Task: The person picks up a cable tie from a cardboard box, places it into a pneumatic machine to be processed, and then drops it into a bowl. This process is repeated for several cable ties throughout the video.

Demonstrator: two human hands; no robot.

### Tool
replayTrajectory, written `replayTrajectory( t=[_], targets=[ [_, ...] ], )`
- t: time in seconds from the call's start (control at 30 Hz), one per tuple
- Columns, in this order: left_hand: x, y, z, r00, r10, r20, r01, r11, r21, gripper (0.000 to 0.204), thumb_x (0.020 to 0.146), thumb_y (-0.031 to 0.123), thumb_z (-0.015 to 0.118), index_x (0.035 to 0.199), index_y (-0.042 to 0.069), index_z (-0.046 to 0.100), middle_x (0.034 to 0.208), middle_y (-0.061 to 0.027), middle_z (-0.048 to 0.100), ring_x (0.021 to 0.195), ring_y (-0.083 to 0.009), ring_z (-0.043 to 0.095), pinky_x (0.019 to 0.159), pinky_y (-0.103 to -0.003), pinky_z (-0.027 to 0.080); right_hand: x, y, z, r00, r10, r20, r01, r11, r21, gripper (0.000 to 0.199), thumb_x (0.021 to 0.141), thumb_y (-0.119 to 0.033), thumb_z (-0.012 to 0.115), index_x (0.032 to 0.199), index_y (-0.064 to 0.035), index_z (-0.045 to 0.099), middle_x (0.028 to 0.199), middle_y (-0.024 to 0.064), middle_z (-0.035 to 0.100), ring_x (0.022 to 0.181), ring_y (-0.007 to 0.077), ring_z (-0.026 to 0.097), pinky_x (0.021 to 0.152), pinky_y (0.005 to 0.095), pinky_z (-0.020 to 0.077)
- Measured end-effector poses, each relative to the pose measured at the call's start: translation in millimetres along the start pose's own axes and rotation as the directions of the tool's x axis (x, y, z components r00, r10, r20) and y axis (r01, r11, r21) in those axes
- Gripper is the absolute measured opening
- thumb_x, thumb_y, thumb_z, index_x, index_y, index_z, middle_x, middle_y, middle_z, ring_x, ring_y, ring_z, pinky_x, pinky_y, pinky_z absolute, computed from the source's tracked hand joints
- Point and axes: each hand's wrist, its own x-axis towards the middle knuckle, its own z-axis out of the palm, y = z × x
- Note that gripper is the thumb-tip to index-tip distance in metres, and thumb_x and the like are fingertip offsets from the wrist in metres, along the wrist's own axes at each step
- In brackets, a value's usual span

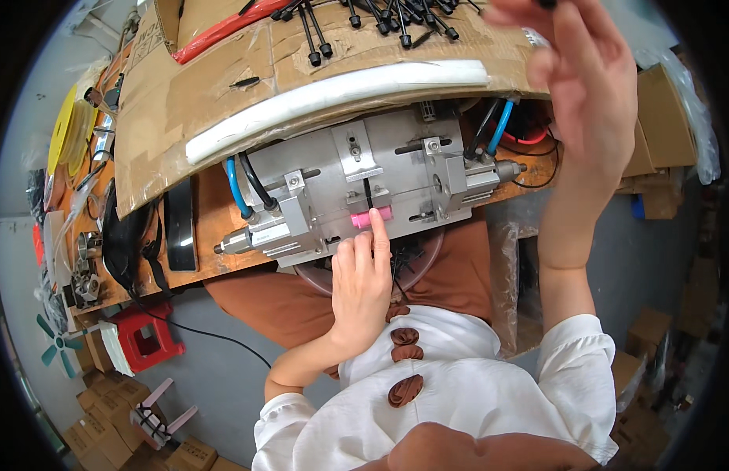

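Observation:
My left hand (360,281) reaches over the front of a metal fixture (400,184). Its index finger is stretched out, with the tip on a small pink block (363,219); the other fingers are loosely bent. A thin black rod (368,191) runs from the fixture's middle bracket down to the pink block, where the fingertip covers part of it. My right hand (588,86) is raised at the upper right, above the cardboard. Its fingers are closed around a small black part (546,3), mostly cut off by the top edge, so its kind is unclear.
Behind the fixture lies cardboard (156,137) with a white foam strip (333,98) and several black knob-ended rods (404,23). Blue air hoses (501,128) join both sides. Below my left hand, a bowl (431,255) of dark parts sits at my lap. A red stool (149,334) stands left.

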Motion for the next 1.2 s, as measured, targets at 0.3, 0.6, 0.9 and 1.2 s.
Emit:
replayTrajectory(
  t=[0.3, 0.6, 0.9, 1.2],
  targets=[
    [75.0, -28.0, -62.5, 0.972, 0.148, -0.181, -0.146, 0.989, 0.024, 0.053, 0.074, 0.002, 0.061, 0.126, 0.001, 0.054, 0.086, -0.0105, 0.050, 0.083, -0.0272, 0.049, 0.078, -0.040, 0.043, -157.5, 49.4, 56.5, 0.974, -0.094, 0.204, 0.186, 0.849, -0.495, 0.042, 0.068, 0.009, 0.072, 0.107, 0.0021, 0.058, 0.091, 0.0143, 0.067, 0.070, 0.0262, 0.065, 0.057, 0.0328, 0.0526],
    [205.3, -100.4, -77.4, 0.995, 0.082, -0.057, -0.092, 0.974, -0.209, 0.027, 0.080, 0.008, 0.068, 0.106, 0.005, 0.061, 0.080, -0.0060, 0.058, 0.075, -0.0179, 0.053, 0.072, -0.030, 0.044, -186.9, 82.3, 91.6, 0.949, 0.097, 0.301, 0.120, 0.769, -0.628, 0.064, 0.075, -0.001, 0.069, 0.134, 0.0026, 0.047, 0.062, 0.0048, 0.054, 0.054, 0.0164, 0.056, 0.047, 0.0313, 0.0436],
    [104.8, -73.5, -107.8, 0.980, -0.048, -0.192, -0.022, 0.938, -0.346, 0.019, 0.077, -0.005, 0.064, 0.095, 0.002, 0.062, 0.087, -0.0099, 0.061, 0.075, -0.0218, 0.055, 0.068, -0.032, 0.046, -127.5, 51.1, 71.0, 0.908, 0.041, 0.417, 0.300, 0.631, -0.716, 0.059, 0.075, -0.022, 0.073, 0.128, -0.0057, 0.054, 0.075, 0.0017, 0.055, 0.058, 0.0131, 0.058, 0.045, 0.0276, 0.0440],
    [-2.7, 0.1, -11.3, 1.000, -0.008, -0.010, 0.007, 0.992, -0.125, 0.071, 0.072, -0.007, 0.063, 0.139, -0.007, 0.038, 0.097, -0.0119, 0.052, 0.086, -0.0268, 0.049, 0.078, -0.035, 0.044, 77.6, 92.3, 89.3, 0.878, 0.235, 0.417, 0.233, 0.550, -0.802, 0.025, 0.081, -0.009, 0.056, 0.099, 0.0054, 0.065, 0.084, 0.0257, 0.067, 0.078, 0.0330, 0.068, 0.071, 0.0383, 0.0535]
  ],
)
